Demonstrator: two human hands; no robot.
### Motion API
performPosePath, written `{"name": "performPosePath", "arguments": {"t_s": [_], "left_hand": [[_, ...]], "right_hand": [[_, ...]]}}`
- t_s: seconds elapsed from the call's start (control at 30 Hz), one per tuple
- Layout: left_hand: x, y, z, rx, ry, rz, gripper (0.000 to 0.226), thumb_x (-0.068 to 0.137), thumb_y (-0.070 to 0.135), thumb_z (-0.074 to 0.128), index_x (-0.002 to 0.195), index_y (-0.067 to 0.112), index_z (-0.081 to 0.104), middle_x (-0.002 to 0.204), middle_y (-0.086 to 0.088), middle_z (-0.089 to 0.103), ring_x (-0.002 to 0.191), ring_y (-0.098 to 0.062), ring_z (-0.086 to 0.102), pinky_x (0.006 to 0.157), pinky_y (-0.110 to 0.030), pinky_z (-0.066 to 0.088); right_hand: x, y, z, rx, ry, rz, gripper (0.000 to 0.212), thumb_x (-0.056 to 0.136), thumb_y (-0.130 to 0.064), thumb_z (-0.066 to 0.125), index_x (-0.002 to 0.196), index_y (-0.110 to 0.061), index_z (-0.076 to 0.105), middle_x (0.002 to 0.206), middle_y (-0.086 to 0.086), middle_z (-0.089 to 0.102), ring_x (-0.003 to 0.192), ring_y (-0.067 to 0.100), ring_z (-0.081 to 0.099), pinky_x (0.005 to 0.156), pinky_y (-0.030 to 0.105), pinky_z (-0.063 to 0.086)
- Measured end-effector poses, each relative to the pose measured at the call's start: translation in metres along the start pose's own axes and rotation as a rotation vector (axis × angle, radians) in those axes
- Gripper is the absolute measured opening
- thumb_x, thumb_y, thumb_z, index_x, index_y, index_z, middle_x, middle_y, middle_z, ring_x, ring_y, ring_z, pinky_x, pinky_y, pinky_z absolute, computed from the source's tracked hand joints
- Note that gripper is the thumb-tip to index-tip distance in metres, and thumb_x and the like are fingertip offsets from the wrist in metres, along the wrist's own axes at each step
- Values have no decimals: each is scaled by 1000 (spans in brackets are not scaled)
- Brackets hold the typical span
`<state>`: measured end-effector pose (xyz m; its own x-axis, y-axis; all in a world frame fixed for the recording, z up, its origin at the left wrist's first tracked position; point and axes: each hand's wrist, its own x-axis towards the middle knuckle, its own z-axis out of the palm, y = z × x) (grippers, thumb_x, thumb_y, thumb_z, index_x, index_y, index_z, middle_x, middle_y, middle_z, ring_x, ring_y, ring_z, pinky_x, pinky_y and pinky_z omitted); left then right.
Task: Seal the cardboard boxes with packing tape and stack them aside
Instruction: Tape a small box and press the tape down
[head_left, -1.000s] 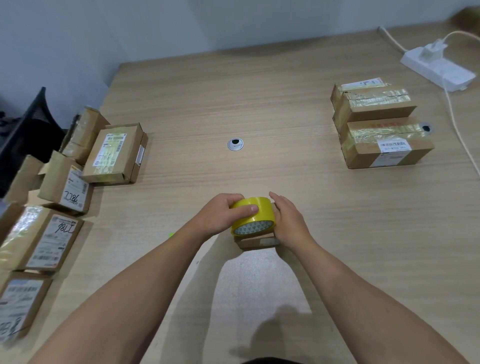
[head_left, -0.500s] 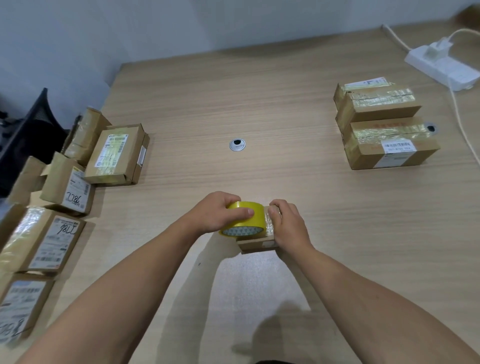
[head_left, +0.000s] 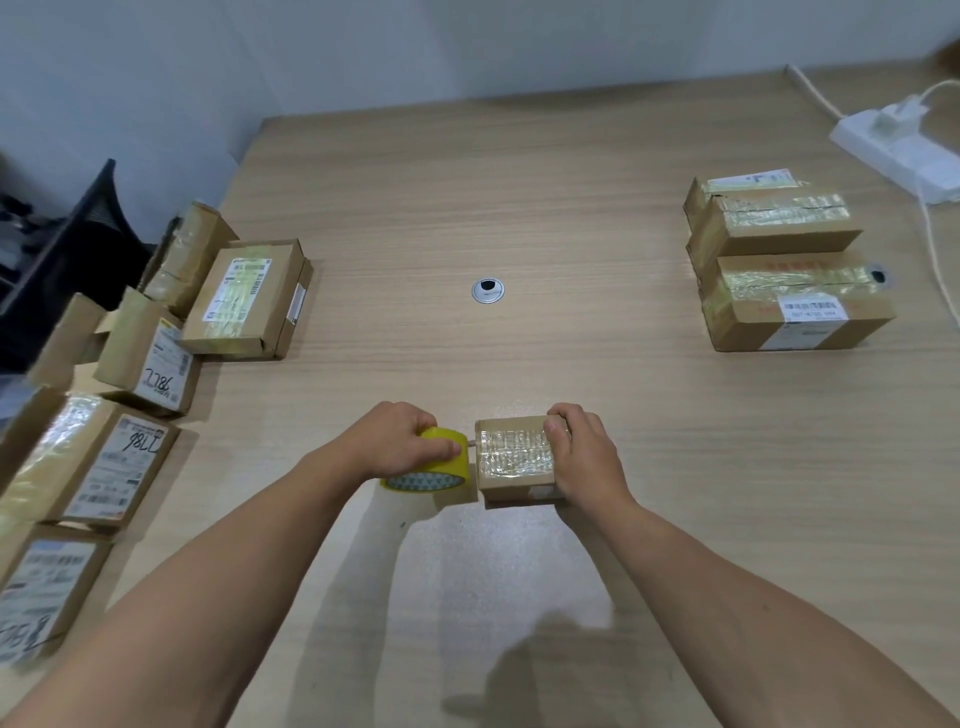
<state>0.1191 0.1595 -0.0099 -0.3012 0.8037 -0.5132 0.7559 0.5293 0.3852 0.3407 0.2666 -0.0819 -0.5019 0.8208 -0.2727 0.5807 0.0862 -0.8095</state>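
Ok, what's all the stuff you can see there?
table: one, light wood, under everything
box: one, brown, near middle, taped on top
tape: one roll, yellow, just left of the box
left boxes: about seven, brown, left edge
right boxes: three, brown, taped, stacked at right
holes: two, silver-rimmed, mid-table and by right boxes
power strip: one, white, far right
left hand: grips the tape
right hand: holds the box

Left hand (head_left: 397, 441) and right hand (head_left: 584, 460), fingers curled.
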Motion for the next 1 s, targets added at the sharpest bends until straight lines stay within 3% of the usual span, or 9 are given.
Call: {"name": "performPosePath", "arguments": {"t_s": [0.33,0.6,0.73,0.87,1.0], "left_hand": [[9,-3,26,-78,-11,-106,39,90,44,66,61,21,56,63,1,55,65,-13,53,56,-28,35],[3,-13,45,-249,34,-101,33,93,46,64,73,21,55,77,-2,60,76,-19,57,62,-30,39],[7,-6,49,-175,24,-124,31,94,48,61,81,20,54,84,-3,57,83,-23,55,65,-32,36],[12,2,49,-143,7,-117,33,94,49,60,88,16,55,92,-5,58,90,-25,54,72,-33,37],[8,-4,50,-281,-3,-85,29,94,45,62,97,16,59,99,-4,60,94,-23,58,76,-35,44]], "right_hand": [[0,3,1,-20,14,-14,18,108,-32,40,116,-28,55,116,-9,49,87,1,50,69,8,32],[-1,3,-1,-24,17,-28,15,108,-32,40,113,-30,55,112,-9,51,92,7,50,70,7,32],[0,3,-1,-36,22,-47,14,108,-30,41,111,-31,54,111,-9,52,91,5,49,71,3,33],[1,5,-1,-50,16,-62,12,107,-29,41,108,-33,52,111,-6,55,96,10,50,70,16,31],[3,11,-4,-34,30,-72,11,107,-29,42,106,-34,52,111,-5,60,98,9,52,78,21,31]]}}
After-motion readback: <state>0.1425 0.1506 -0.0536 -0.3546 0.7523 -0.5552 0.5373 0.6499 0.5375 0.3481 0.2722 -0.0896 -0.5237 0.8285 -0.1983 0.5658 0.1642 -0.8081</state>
